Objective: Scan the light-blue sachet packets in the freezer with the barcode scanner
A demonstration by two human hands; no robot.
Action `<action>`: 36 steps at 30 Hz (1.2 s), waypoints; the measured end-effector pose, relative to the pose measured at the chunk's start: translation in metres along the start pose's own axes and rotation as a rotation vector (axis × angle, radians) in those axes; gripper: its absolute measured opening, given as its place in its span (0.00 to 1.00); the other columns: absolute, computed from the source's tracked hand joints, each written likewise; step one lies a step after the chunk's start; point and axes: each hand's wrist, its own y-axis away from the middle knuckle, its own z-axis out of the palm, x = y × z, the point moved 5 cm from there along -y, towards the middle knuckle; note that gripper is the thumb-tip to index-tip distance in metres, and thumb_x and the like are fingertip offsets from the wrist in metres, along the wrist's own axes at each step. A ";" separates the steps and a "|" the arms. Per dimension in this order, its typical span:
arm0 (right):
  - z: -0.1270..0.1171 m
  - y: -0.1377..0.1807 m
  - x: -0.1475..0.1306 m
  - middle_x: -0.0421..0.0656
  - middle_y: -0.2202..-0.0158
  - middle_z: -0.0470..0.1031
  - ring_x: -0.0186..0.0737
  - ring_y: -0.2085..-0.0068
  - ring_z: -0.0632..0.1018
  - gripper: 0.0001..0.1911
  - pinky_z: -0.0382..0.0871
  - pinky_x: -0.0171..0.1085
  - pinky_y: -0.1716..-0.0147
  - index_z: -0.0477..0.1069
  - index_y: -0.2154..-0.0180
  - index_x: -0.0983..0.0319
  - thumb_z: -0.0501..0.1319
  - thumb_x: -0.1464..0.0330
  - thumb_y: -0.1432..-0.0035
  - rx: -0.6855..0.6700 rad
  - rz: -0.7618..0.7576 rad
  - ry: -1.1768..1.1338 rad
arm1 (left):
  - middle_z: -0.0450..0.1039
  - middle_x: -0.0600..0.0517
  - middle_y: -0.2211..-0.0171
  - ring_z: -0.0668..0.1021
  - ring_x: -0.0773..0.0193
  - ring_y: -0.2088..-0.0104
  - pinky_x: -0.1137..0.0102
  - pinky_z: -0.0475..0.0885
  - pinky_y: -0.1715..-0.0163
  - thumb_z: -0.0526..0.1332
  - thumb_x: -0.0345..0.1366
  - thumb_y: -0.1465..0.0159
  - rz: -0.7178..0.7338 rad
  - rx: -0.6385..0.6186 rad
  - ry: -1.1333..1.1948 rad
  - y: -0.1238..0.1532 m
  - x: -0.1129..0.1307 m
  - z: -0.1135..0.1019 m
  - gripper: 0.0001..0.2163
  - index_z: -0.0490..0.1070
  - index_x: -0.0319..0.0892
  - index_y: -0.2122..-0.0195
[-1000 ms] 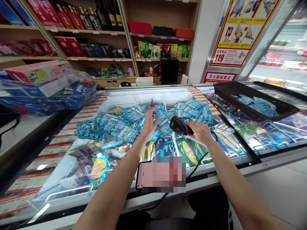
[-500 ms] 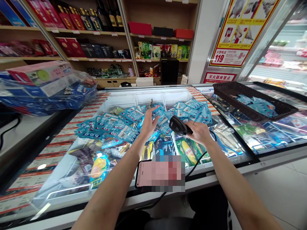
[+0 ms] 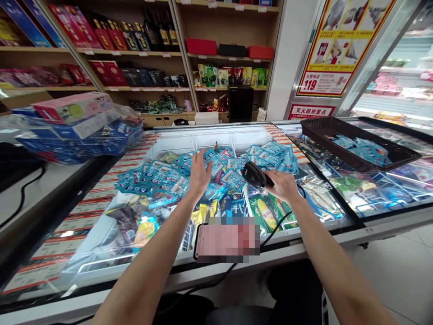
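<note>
Since half a second ago: left hand (image 3: 199,174) has shifted leftward across the pile of blue packets (image 3: 158,178) and drawn a touch nearer the person. It was over the middle of the heap, fingertips down among the packets; now it sits further left, and the fingers stand more upright. Right hand (image 3: 283,185) and barcode scanner (image 3: 254,174) hardly moved. View has tipped down a little, so the shelves behind sit lower in it.

Left hand: open, fingers (image 3: 202,157) spread and extended, palm turned away toward the packets. Nothing gripped. Fingertips lie over the far packets; contact or a hover just above, cannot tell.

Right hand: closed round the handle of the barcode scanner, whose black head points left toward the packets beside the left hand. A black cable (image 3: 274,232) trails from under the wrist toward the near edge.

Blue packets: heaped in the open middle of the freezer chest (image 3: 176,135), on top of other frozen goods.

Around: phone (image 3: 226,237) lying on the near edge of the chest, between the two forearms. Black basket (image 3: 324,131) on the glass to the right, more blue packets in it. Plastic-wrapped bundle of boxes (image 3: 77,126) on the left.
</note>
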 end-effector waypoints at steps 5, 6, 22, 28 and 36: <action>-0.001 0.001 -0.001 0.44 0.62 0.77 0.42 0.64 0.77 0.17 0.62 0.36 0.67 0.69 0.51 0.59 0.58 0.65 0.44 -0.008 0.003 0.010 | 0.63 0.37 0.48 0.67 0.44 0.46 0.47 0.62 0.48 0.54 0.37 0.38 -0.059 0.021 -0.226 0.014 -0.005 -0.017 0.23 0.59 0.41 0.41; -0.001 0.001 -0.002 0.44 0.62 0.77 0.42 0.64 0.77 0.18 0.62 0.36 0.67 0.69 0.51 0.59 0.58 0.65 0.43 -0.014 -0.001 0.005 | 0.62 0.37 0.46 0.65 0.43 0.44 0.45 0.58 0.46 0.54 0.37 0.38 -0.047 0.060 -0.268 0.017 -0.004 -0.021 0.22 0.60 0.43 0.41; 0.004 -0.001 -0.003 0.43 0.61 0.77 0.42 0.63 0.77 0.19 0.62 0.35 0.67 0.68 0.50 0.58 0.59 0.65 0.44 -0.079 0.020 0.035 | 0.71 0.41 0.64 0.73 0.44 0.58 0.49 0.63 0.55 0.56 0.68 0.51 0.110 -0.236 -0.302 0.028 0.024 0.027 0.31 0.70 0.42 0.66; 0.006 -0.001 -0.004 0.42 0.62 0.77 0.40 0.63 0.77 0.19 0.61 0.35 0.67 0.69 0.50 0.59 0.59 0.65 0.45 -0.079 0.013 0.037 | 0.70 0.42 0.58 0.72 0.43 0.54 0.52 0.66 0.56 0.63 0.64 0.55 0.061 -0.368 -0.153 0.028 0.019 0.033 0.32 0.67 0.43 0.58; 0.005 0.001 -0.002 0.43 0.61 0.77 0.41 0.63 0.77 0.20 0.61 0.35 0.66 0.69 0.50 0.59 0.59 0.66 0.46 -0.070 0.017 0.022 | 0.67 0.50 0.64 0.72 0.63 0.72 0.64 0.70 0.70 0.60 0.46 0.41 -0.057 -0.294 0.303 0.019 0.003 0.026 0.29 0.54 0.51 0.39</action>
